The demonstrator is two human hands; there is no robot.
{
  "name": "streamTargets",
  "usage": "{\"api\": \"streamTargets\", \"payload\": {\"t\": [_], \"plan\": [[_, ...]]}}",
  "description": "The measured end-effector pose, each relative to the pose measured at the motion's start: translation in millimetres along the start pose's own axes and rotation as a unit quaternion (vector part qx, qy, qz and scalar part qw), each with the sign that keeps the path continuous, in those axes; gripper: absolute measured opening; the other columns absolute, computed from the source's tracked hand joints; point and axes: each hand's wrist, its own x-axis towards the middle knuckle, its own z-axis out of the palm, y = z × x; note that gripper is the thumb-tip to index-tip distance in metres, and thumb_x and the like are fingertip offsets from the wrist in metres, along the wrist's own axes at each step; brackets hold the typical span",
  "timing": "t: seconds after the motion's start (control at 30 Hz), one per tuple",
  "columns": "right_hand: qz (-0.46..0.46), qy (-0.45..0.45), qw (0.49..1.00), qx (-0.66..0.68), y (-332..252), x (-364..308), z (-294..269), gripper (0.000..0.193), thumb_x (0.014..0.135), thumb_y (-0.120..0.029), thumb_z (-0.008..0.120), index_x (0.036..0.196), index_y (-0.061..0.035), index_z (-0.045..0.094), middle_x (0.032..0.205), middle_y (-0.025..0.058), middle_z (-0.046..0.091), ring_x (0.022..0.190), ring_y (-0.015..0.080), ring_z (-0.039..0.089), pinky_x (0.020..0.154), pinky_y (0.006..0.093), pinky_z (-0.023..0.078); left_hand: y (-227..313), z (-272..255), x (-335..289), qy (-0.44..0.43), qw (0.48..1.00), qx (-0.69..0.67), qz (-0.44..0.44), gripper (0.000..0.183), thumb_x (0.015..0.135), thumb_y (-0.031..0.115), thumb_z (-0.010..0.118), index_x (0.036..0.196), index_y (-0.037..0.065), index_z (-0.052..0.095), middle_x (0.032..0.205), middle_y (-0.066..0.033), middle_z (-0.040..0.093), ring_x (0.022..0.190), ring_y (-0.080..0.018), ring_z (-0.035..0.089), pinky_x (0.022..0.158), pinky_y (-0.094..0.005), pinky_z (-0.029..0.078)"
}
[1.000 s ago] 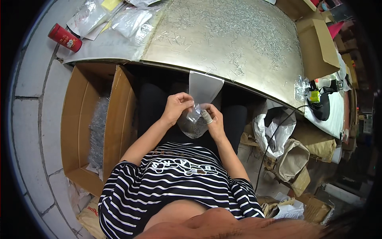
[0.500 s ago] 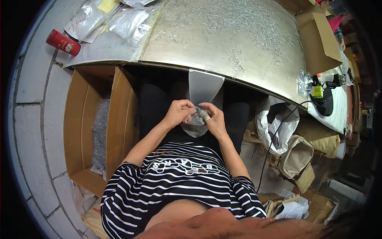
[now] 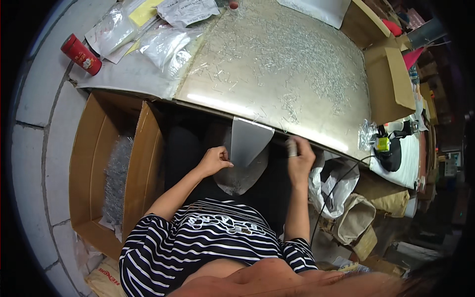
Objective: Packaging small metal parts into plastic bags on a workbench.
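My left hand (image 3: 214, 162) is held over my lap, beside a grey sheet (image 3: 249, 142) that slopes down from the table edge. Its fingers are curled in with the thumb pressed against them; anything between them is too small to make out. Under the sheet's lower end lies a clear, pouch-like plastic piece (image 3: 237, 179). My right hand (image 3: 301, 159) is raised just in front of the table edge, a pale wrap round one finger. Motion smears its fingertips. Many small thin metal wire pieces (image 3: 297, 64) are scattered over the metal tabletop (image 3: 213, 94).
At my left stands an open cardboard box (image 3: 96, 163) with a heap of similar shiny pieces (image 3: 118, 183). A red can (image 3: 81, 54) and clear plastic bags (image 3: 170, 47) lie far left. On the right are a carton (image 3: 391, 84), a black cable (image 3: 338, 180) and a white sack (image 3: 336, 190).
My hands, together over my lap before, have parted. The right one has moved right toward the table edge; the left has shifted slightly down. The whole view has tilted, showing more of the tabletop.
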Motion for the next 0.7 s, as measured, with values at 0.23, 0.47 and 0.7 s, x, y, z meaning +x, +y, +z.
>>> {"api": "streamTargets", "payload": {"t": [0.23,0.47,0.7], "plan": [[-0.158,0.001,0.955,-0.25,-2,159,76,0.06,0.093,-0.034,0.058,0.141,-0.003,0.04,0.148,0.0237,0.037,0.139,0.0387,0.031,0.115,0.0418,0.026,38,-2,14,0.023,0.981,-0.187,0.054,0.023,0.074,0.0,0.077,0.093,-0.005,0.064,0.08,-0.0071,0.067,0.074,-0.0102,0.064,0.067,-0.025,0.052],[-0.06,-0.176,0.98,-0.073,-17,160,44,0.038,0.095,-0.02,0.054,0.125,0.0024,0.058,0.132,0.0241,0.055,0.118,0.0363,0.057,0.104,0.0411,0.043,-5,8,23,0.025,0.979,-0.196,0.052,0.022,0.073,0.007,0.08,0.085,0.0,0.063,0.077,-0.0009,0.063,0.071,-0.0057,0.058,0.066,-0.0213,0.048],[-0.161,-0.122,0.96,-0.196,-24,115,87,0.05,0.091,-0.017,0.056,0.136,0.0018,0.046,0.148,0.0243,0.036,0.139,0.0367,0.033,0.115,0.0426,0.026,-12,29,12,-0.144,0.858,-0.492,-0.026,0.038,0.096,0.032,0.06,0.114,0.0,0.062,0.105,-0.0055,0.068,0.096,-0.0159,0.065,0.088,-0.0308,0.05]]}}
